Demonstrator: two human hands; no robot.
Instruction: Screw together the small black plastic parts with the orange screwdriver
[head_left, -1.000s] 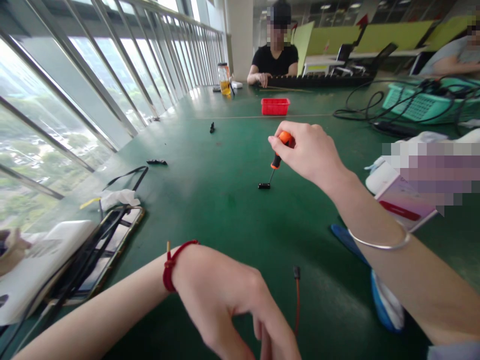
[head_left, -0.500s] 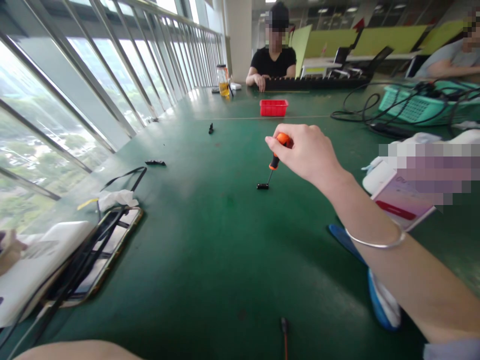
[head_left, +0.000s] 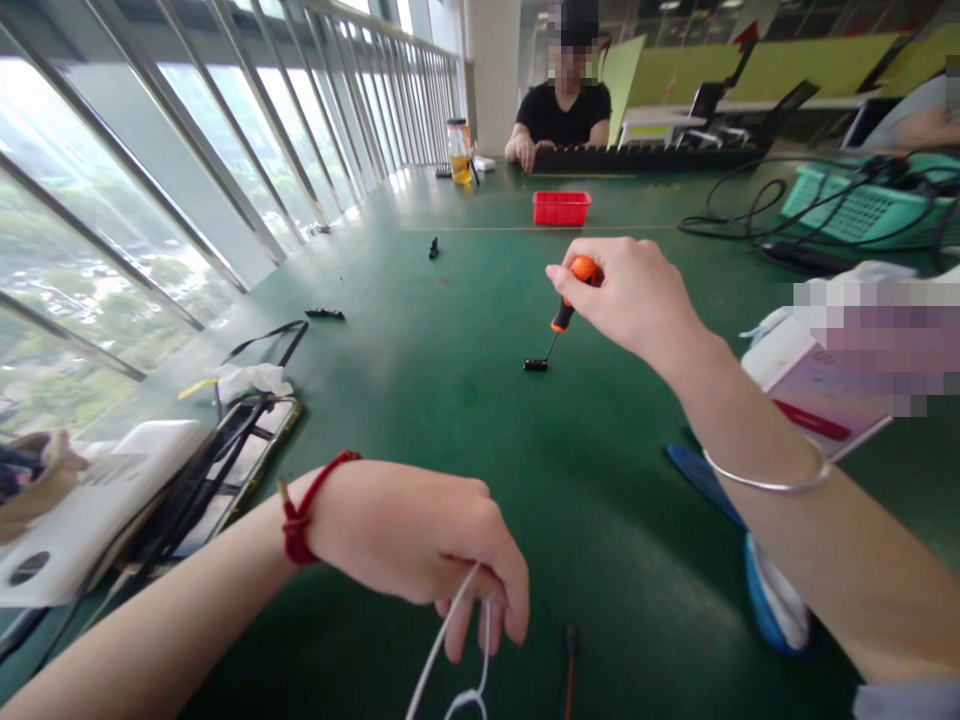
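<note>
The left hand (head_left: 420,545), out of view half a second ago apart from a strip of forearm, is back in the lower middle of the view. Its fingers are curled shut, pinching a thin white cord (head_left: 450,650) that loops down below the knuckles and off the bottom edge. A red braided string bracelet (head_left: 300,515) circles that wrist.

The right hand (head_left: 634,295) has barely moved. It stays reached out over the middle of the table, fingertips pressed together around the rounded orange cap of a small screwdriver (head_left: 568,305). The tool has an orange and black handle and a thin metal shaft. It leans to the left, its tip resting on a small black block (head_left: 535,365) that lies flat on the table. A slim silver bangle (head_left: 772,480) sits on the right forearm.

The table (head_left: 450,400) is covered in smooth, dark green matting with a dull sheen. Near the bottom edge, just right of the left hand, lies a thin red wire with a black end (head_left: 571,650). At the left edge, a phone (head_left: 240,470) with a glossy screen lies under black straps. A red plastic tray (head_left: 562,208) stands further off. Beyond it, a person in a black top (head_left: 566,115) sits at the far end.
</note>
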